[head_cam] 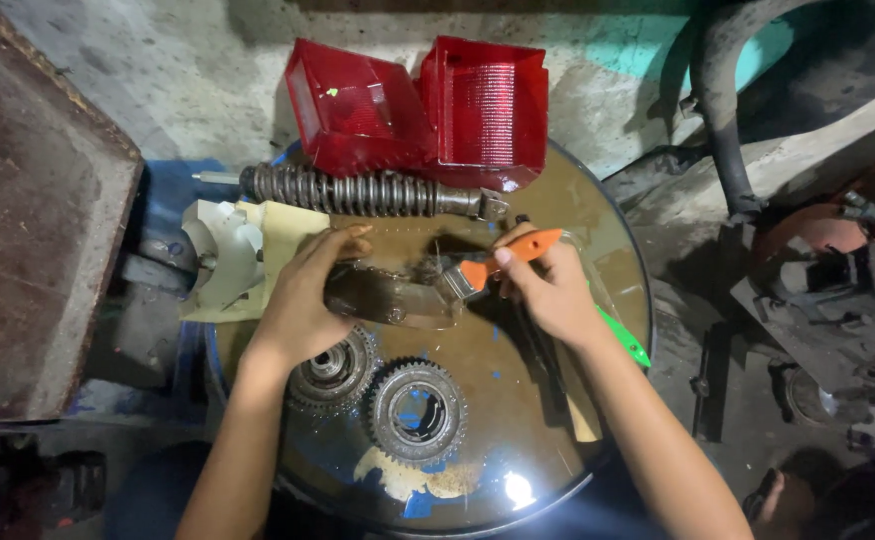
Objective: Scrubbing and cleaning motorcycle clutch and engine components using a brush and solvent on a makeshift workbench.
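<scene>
My left hand (pixel 305 300) grips a dark, greasy metal part (pixel 388 297) and steadies it on the round drum top (pixel 548 420). My right hand (pixel 550 290) holds an orange-handled paintbrush (pixel 503 260), its bristles touching the right end of that part. Two toothed gears (pixel 416 410) lie side by side just in front of my left wrist. A coiled shock-absorber spring (pixel 358 191) lies across the back of the drum.
Two red lamp housings (pixel 423 105) stand behind the spring. A cream-coloured plastic piece (pixel 228 255) sits at the left rim. A green-handled tool (pixel 626 340) lies under my right forearm. A rusty metal box (pixel 28 210) stands left; machine parts clutter the floor right.
</scene>
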